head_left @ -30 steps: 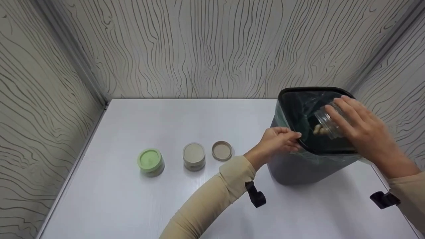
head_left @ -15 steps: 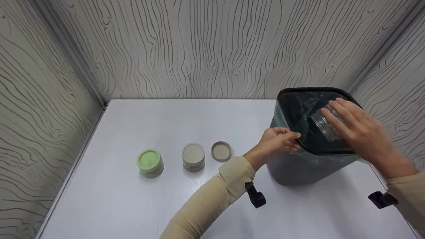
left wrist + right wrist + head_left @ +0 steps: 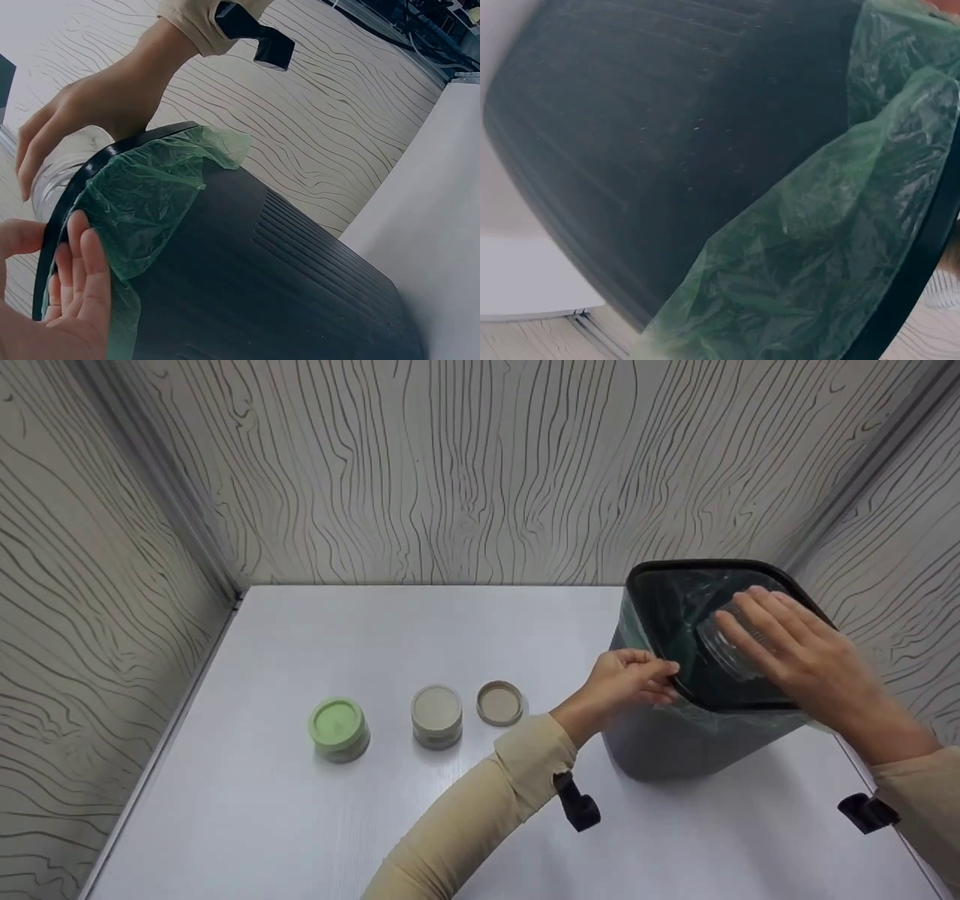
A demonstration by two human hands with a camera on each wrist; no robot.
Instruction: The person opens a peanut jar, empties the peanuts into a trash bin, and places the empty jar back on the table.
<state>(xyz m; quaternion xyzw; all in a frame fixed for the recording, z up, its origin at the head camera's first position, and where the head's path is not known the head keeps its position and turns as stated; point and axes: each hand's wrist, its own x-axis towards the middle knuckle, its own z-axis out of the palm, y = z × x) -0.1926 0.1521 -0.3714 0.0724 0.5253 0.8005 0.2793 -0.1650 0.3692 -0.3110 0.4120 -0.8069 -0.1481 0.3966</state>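
Over the mouth of the dark bin (image 3: 697, 742): 1 clear glass jar (image 3: 726, 643), tipped mouth-down into the opening, held by the right hand (image 3: 802, 660) with fingers wrapped round its body. No contents show inside the jar; judged emptied, or nearly so. Bin interior too dark to tell what lies in it.

Bin: tilted, lined with a green plastic bag (image 3: 142, 202) folded out over the black rim (image 3: 712, 566). Left hand (image 3: 626, 679) pinches the near rim and liner, thumb outside, fingers curled over the edge.

On the white bench (image 3: 300, 825), well apart from the bin, in 1 row: 1 loose tan lid (image 3: 500, 703), lying upturned, judged to belong to the held jar; 1 tan-lidded jar (image 3: 436, 714), closed; 1 green-lidded jar (image 3: 337, 726), closed. Contents of both not visible. Judged left: these 2 jars unopened, the loose lid not yet refitted.
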